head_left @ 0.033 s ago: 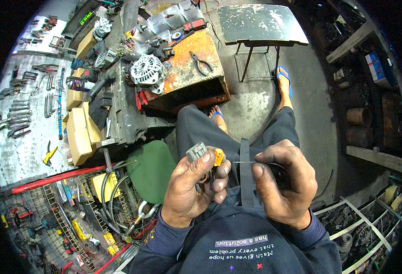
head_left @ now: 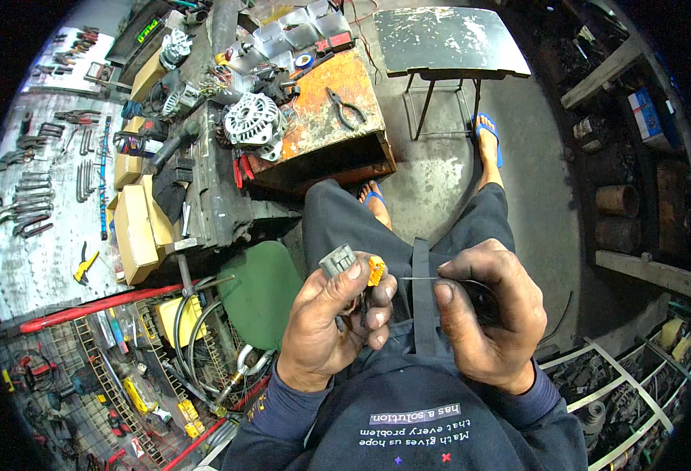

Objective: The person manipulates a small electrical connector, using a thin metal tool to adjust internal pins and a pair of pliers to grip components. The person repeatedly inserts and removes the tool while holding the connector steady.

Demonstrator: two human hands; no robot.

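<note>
Gray connector and thin metal pick in a crowded workshop

At the centre of the frame, the left hand pinches the connector, an orange piece beside its thumb tip. The right hand, right of centre, pinches the pick between thumb and forefinger, its tip near the left fingers. At upper centre, pliers lie on a scuffed orange bench top; a white tool surface spans the left. Gray floor stretches toward dark shelving at right.

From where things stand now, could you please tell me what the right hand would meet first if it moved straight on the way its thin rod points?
Probably the left hand, at a fingertip beside the orange piece; depth is unclear, so that piece might come first.
</note>
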